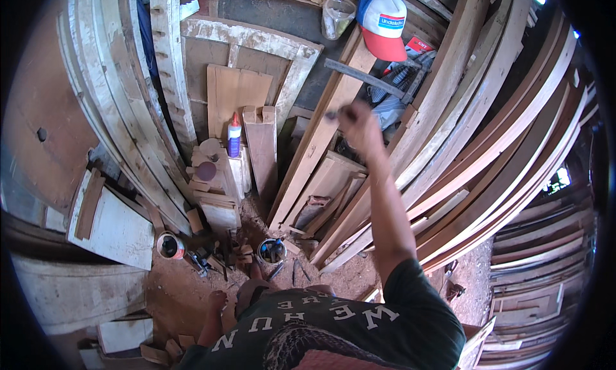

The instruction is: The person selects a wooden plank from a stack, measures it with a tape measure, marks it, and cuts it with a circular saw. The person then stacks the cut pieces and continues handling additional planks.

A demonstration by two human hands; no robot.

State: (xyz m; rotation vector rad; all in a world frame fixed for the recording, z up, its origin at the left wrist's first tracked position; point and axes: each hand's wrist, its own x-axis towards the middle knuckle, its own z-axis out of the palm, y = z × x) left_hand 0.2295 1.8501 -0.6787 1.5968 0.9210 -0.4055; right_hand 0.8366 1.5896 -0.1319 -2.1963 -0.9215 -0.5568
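My right hand (361,131) reaches out over a tall, leaning wooden beam (319,134). Motion smears its fingers, which look closed; a small dark piece (332,115) pokes out on their left, its kind unclear. Just beyond that hand, a grey metal bar clamp (367,79) lies across the beam, its jaw towards the right. Low on the left, my left hand (218,299) hangs beside my body, small in view, so its fingers cannot be made out well. Whether it holds anything cannot be told.
A cap (384,25) and a clear plastic tub (337,18) sit at the far end. A glue bottle (234,136) stands on stacked wood left of the beam. Curved planks (507,158) lean at right. A bucket of tools (272,250) and a can (171,245) stand on the dusty floor.
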